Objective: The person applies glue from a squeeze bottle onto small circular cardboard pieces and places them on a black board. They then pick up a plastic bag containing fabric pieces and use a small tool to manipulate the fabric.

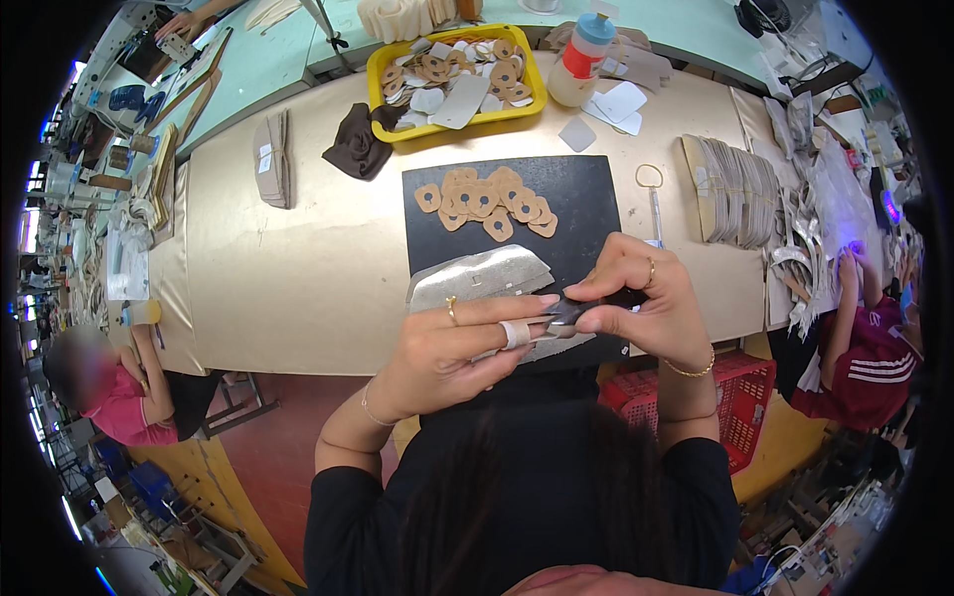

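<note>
My left hand, a pale wrap round one finger, reaches over the near edge of a black mat. Its fingertips close on something I cannot make out. Right beside it, my right hand pinches a small dark, shiny piece between thumb and fingers, its kind unclear. The fingertips of both hands meet at this piece. Under and behind the left fingers lie flat silvery-grey panels, partly covered. Farther up the mat, several tan rounded patches with dark holes lie in a loose pile.
Beyond the mat stand a yellow basket of tan and white cut pieces and a blue-capped bottle. Dark cloth lies left of it. Stacked grey panels are at right, a red crate below. People sit at both sides.
</note>
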{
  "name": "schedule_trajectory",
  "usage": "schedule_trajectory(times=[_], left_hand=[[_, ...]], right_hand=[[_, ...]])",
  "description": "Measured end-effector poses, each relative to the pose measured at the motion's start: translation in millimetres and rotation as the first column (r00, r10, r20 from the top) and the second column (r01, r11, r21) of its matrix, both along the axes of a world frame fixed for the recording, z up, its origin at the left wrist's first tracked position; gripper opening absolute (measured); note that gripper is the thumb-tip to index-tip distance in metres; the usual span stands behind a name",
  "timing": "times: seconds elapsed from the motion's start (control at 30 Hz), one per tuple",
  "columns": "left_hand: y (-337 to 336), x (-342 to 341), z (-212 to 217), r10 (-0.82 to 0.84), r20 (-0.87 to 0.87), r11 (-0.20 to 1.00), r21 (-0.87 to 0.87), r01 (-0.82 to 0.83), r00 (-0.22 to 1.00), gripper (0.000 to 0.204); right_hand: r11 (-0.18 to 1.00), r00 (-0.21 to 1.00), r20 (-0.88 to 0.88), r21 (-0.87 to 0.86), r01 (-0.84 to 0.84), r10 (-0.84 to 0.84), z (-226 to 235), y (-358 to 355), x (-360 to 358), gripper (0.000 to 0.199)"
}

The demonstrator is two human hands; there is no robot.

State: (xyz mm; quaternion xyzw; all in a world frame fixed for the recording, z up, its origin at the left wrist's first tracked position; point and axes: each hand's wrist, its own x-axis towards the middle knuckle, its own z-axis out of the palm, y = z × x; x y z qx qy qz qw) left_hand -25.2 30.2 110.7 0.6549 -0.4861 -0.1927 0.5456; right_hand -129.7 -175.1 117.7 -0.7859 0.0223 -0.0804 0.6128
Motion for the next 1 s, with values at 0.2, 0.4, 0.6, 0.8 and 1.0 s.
schedule_trajectory(times=[0.2,0.4,0.6,0.8,1.0], left_hand=[[-0.5,0.4,-1.4,-0.015,0.003,1.0,-0.003,0.015,1.0,0.021],[-0.8,3.8,-2.2,-0.054,0.063,0.998,-0.041,0.057,0.997,0.022],[-2.4,0.9,0.2,-0.021,0.014,1.0,-0.017,0.021,1.0,0.021],[-3.3,1.3,-0.2,-0.049,0.027,0.998,-0.039,0.05,0.998,0.023],[-2.9,1.5,-0.9,-0.049,0.051,0.998,-0.045,0.051,0.998,0.024]], right_hand=[[0.997,0.999,0.011,-0.063,-0.043,0.044,5.3,-1.2,0.6,0.025],[0.998,0.999,0.006,-0.057,-0.037,0.037,4.0,-0.7,1.1,0.023],[0.999,0.999,0.01,-0.032,-0.043,0.043,5.8,0.5,0.5,0.021],[0.998,0.999,0.002,-0.038,-0.054,0.054,4.9,-0.7,1.2,0.022],[0.999,0.999,-0.012,-0.023,-0.041,0.041,3.2,-1.0,-1.1,0.023]])
